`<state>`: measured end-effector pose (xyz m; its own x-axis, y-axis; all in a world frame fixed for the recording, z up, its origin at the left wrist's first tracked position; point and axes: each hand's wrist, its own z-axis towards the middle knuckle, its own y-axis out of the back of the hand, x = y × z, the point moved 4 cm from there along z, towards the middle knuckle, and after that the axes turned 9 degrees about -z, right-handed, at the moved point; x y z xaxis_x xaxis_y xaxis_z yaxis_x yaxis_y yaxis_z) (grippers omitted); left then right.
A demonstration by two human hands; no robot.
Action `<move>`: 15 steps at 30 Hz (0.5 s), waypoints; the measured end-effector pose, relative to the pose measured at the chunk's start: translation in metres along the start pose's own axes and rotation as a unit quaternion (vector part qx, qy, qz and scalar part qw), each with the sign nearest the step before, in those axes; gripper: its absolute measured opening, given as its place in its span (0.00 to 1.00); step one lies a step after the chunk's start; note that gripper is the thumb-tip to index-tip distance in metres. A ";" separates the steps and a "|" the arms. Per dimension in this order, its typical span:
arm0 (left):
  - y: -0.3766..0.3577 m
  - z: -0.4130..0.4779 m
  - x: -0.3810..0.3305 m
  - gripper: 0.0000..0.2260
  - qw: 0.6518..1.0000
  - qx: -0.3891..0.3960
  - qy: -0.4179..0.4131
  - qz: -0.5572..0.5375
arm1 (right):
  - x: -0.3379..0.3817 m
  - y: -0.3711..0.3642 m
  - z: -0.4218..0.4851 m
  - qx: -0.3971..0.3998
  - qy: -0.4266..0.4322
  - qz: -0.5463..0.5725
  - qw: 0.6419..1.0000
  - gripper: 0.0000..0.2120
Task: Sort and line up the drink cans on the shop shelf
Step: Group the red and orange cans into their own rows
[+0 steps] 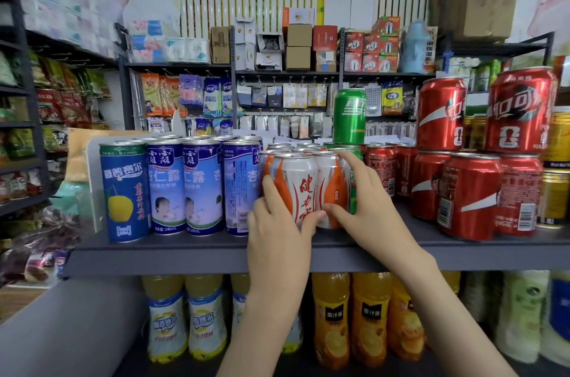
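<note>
On the grey shelf (191, 248) stand rows of cans. Two white-and-orange cans are at the front middle. My left hand (277, 222) grips the left white-and-orange can (294, 182), fingers on its left side and thumb across its lower front. My right hand (361, 191) curls round the right white-and-orange can (328, 182), fingers over its top right and thumb at its base. More such cans stand behind them. Tall blue cans (185, 188) fill the left. Red cola cans (468, 194) stand stacked on the right. A green can (350, 116) sits on top of others behind.
A white divider (92, 185) bounds the blue cans on the left. Gold cans (556, 191) stand at the far right. Orange juice bottles (331, 318) and white-labelled bottles (168, 318) fill the shelf below. Racks of packets and boxes line the back wall.
</note>
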<state>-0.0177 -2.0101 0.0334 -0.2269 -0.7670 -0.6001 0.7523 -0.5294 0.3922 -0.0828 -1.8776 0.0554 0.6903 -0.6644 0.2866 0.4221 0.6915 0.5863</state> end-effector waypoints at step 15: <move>0.015 -0.010 0.003 0.32 0.986 -0.111 -0.123 0.009 | 0.026 0.006 -0.033 -0.070 -0.003 -0.031 0.997 0.31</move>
<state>-0.0008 -2.0173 0.0306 -0.3353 -0.8546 -0.3966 0.8682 -0.4437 0.2222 -0.0429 -1.8808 0.0413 0.6565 -0.7088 0.2580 0.5420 0.6812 0.4922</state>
